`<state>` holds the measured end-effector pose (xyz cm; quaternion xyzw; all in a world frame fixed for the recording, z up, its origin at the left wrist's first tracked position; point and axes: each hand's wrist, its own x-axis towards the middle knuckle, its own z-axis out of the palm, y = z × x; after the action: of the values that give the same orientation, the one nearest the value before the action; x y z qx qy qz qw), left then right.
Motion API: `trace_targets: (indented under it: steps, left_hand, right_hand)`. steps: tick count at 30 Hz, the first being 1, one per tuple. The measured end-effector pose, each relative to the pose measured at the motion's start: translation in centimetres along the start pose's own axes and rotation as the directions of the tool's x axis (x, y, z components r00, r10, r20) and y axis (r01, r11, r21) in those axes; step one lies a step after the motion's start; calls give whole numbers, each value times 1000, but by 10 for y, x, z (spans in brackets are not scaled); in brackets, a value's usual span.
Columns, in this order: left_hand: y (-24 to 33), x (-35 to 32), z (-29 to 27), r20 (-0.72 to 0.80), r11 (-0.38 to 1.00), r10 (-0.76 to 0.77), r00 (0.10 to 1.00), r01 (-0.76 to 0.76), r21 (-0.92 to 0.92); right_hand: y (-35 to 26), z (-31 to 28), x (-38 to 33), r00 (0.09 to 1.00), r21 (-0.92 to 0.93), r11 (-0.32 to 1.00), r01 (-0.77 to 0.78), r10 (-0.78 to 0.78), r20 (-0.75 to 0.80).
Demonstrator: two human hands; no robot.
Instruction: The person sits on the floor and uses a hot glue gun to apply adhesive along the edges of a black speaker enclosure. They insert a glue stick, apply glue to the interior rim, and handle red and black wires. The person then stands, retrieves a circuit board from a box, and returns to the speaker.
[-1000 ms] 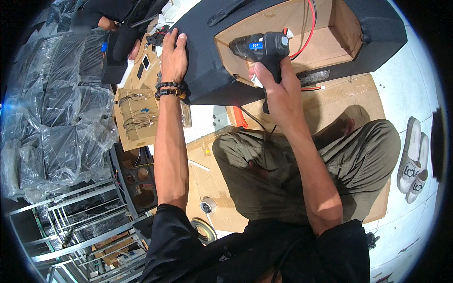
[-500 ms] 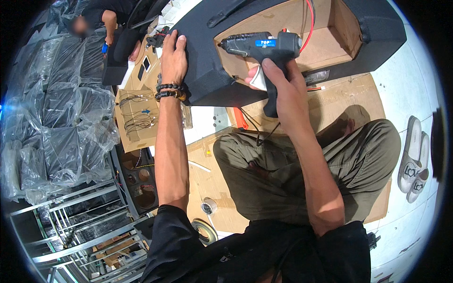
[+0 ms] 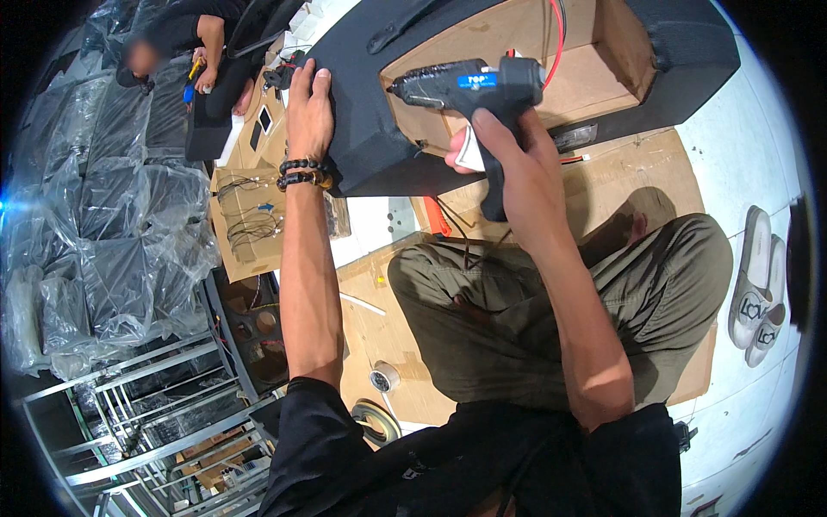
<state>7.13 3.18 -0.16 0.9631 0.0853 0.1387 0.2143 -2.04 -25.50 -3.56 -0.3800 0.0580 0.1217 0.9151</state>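
Observation:
My right hand (image 3: 530, 177) is wrapped round the handle of a black hot glue gun (image 3: 461, 84). One finger is at its white trigger, and the nozzle points left. The gun is held over the open side of a long box covered in black fabric (image 3: 370, 142), whose inner walls are bare brown board (image 3: 551, 52). My left hand (image 3: 308, 112) lies along the left end of this box, fingers stretched out and holding nothing. A red wire (image 3: 562, 43) curves up from behind the gun inside the opening.
Cardboard (image 3: 379, 280) lies under me, with an orange-red tool (image 3: 436, 215), a small roll (image 3: 384, 376) and a tape roll (image 3: 376, 422) on it. To the left are a cardboard sheet with cables (image 3: 250, 228), plastic-wrapped goods (image 3: 121, 258) and metal frames (image 3: 146, 414). Another person (image 3: 207, 52) sits upper left.
The glue gun and my right hand have shifted slightly left over the opening. My left hand stays on the box's end. The other person's hands have moved, now with a yellow and blue tool.

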Motion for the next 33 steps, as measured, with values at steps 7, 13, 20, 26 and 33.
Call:
trace_targets:
  steps: [7,13,20,26,33]
  left_hand:
    - [2,0,2,8,1000,-17,1000,17,-3]
    - [3,-1,-1,10,1000,-26,1000,26,7]
    - [3,2,4,11,1000,-4,1000,4,2]
    - [-1,0,-1,8,999,-27,1000,27,16]
    - [-2,1,2,5,1000,4,1000,-5,16]
  right_hand:
    - [-3,4,11,1000,-3,1000,3,-3,-7]
    - [-2,-5,-5,1000,5,1000,-22,22,7]
    - [-5,-1,10,1000,-17,1000,9,-8,10]
    - [-11,-10,-17,998,-4,998,-68,68,-1]
    - [-10,-14,-7,998,-17,999,-40,41,43]
